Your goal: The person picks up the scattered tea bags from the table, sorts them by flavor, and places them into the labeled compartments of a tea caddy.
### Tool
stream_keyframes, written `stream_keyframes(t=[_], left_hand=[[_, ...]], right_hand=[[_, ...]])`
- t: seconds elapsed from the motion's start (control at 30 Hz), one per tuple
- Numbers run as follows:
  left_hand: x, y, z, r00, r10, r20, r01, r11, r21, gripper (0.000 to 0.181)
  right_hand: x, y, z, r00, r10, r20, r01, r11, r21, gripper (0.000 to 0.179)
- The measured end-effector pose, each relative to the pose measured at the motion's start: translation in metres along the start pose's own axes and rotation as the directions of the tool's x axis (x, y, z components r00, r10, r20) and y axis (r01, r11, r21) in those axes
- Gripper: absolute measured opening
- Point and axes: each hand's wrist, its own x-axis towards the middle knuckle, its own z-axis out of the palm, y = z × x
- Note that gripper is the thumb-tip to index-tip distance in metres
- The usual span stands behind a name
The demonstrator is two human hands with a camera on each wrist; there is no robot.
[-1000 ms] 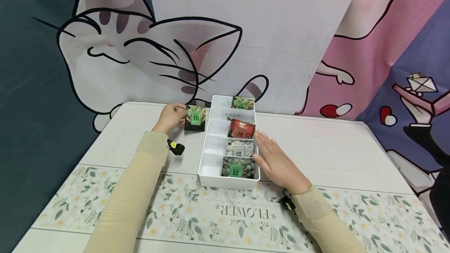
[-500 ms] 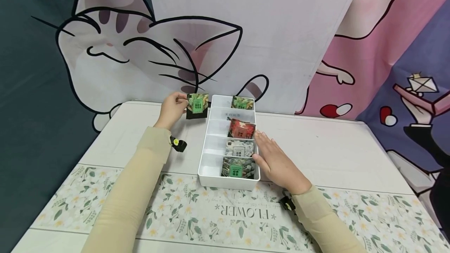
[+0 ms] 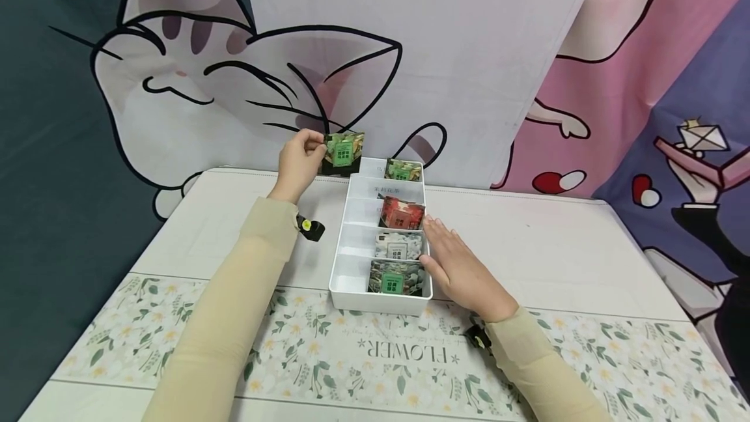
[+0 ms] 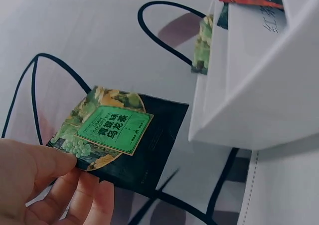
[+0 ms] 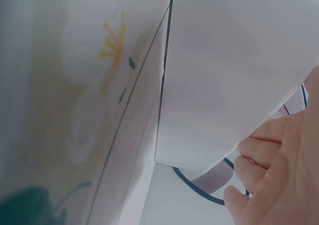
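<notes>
Between thumb and fingers my left hand (image 3: 300, 160) pinches a green and black tea sachet (image 3: 343, 152) by its edge. It hangs above the table, by the far left corner of a white divided box (image 3: 375, 305). In the left wrist view the sachet (image 4: 114, 130) shows a green label and printed grapes. My right hand (image 3: 463, 269) lies with fingers extended along the box's right side, fingertips touching it. Inside the box, on the right, are a green sachet (image 3: 403, 169) at the far end, a red one (image 3: 402, 212), a white one (image 3: 398, 246) and a dark green one (image 3: 396, 277).
The box stands on a white table (image 3: 527, 246) with a flowered strip (image 3: 316, 350) across its front part. Behind the table hangs a cloth backdrop (image 3: 469, 51) with a cartoon cat. Printed characters mark some compartments of the box.
My left hand has lifted the green and black sachet off the left side of the table, moving up, away and right to the box's far corner. My right hand stays put.
</notes>
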Motion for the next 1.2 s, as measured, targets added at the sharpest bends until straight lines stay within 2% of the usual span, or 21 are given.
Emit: stream_keyframes(t=[0.2, 0.37, 0.57, 0.93, 1.03, 1.2], left_hand=[[0.002, 0.010, 0.007, 1.000, 0.022, 0.022, -0.021, 0.999, -0.036, 0.018], [0.008, 0.008, 0.019, 0.998, 0.018, 0.053, -0.010, 0.990, -0.141, 0.017], [0.010, 0.006, 0.034, 0.994, -0.020, 0.106, 0.052, 0.952, -0.302, 0.017], [0.009, 0.018, 0.064, 0.977, -0.078, 0.200, 0.164, 0.872, -0.462, 0.017], [0.009, 0.018, 0.072, 0.974, -0.085, 0.211, 0.173, 0.878, -0.446, 0.018], [0.010, 0.016, 0.080, 0.974, -0.065, 0.215, 0.140, 0.925, -0.354, 0.017]], right_hand=[[0.000, -0.001, 0.000, 1.000, -0.004, -0.001, 0.004, 1.000, 0.002, 0.066], [0.000, 0.000, 0.001, 1.000, -0.005, -0.005, 0.005, 1.000, 0.008, 0.066], [0.000, 0.001, 0.002, 1.000, -0.009, -0.006, 0.009, 1.000, 0.004, 0.067], [0.000, 0.002, 0.001, 1.000, -0.003, -0.001, 0.003, 1.000, -0.003, 0.067], [0.000, 0.002, 0.001, 1.000, -0.002, 0.001, 0.002, 1.000, -0.005, 0.067], [0.001, 0.002, 0.001, 1.000, -0.001, 0.003, 0.001, 1.000, -0.006, 0.067]])
